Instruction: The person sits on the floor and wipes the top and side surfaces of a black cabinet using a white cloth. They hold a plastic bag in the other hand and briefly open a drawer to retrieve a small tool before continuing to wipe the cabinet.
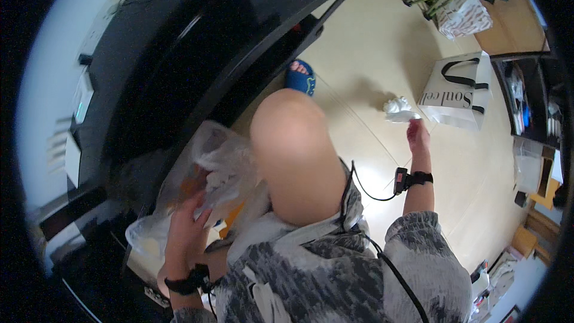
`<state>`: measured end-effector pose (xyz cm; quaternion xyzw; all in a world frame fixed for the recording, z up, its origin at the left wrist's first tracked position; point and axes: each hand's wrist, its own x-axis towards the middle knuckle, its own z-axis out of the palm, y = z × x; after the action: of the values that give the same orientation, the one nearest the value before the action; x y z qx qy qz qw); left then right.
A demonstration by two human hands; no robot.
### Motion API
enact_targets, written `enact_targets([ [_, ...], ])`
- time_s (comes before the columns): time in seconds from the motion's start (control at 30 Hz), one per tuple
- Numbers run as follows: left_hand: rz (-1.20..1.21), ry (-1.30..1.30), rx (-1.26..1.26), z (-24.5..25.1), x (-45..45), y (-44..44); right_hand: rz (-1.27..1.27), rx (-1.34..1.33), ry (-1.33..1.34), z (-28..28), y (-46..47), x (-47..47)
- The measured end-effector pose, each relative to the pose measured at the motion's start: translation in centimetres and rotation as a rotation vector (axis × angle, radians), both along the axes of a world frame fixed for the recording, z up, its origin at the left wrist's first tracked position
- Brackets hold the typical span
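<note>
My right hand (418, 137) reaches out over the tiled floor, closed on one end of a crumpled white bundle (398, 110). That bundle looks like thin plastic or tissue; which of them, I cannot tell. On the other side, my left hand (184, 226) is at a clear plastic bag (224, 148), blurred, its thumb and fingers apart. Nothing shows gripped between them. White crumpled pieces and something orange-brown show through the bag's film. My bare raised knee (291, 134) stands between the two hands.
A white paper carrier bag (453, 89) with black handles stands beyond my right hand. Black furniture (179, 54) fills the left side. My foot in a blue slipper (300, 78) is by its base. Black cables (394, 273) run along my clothing and from the wrist straps.
</note>
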<state>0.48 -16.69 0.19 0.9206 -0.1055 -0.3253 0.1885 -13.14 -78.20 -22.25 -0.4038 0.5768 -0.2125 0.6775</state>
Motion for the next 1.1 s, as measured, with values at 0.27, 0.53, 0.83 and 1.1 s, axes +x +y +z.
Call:
enact_targets([
  [0.27,-0.05,-0.041,-0.075,1.2,-0.8,1.8,0.3,-0.269,0.378,0.9,1.9,-0.9],
  [0.53,0.044,-0.175,-0.25,2.6,-0.1,3.8,0.743,0.113,-0.541,14.9,2.8,13.2],
  [0.83,0.344,-0.149,-0.772,3.0,1.4,6.5,1.577,0.006,-0.71,35.4,29.5,29.2],
  [1.1,0.978,0.34,-1.655,2.0,4.0,7.0,1.901,0.716,-0.63,32.0,49.1,28.0],
])
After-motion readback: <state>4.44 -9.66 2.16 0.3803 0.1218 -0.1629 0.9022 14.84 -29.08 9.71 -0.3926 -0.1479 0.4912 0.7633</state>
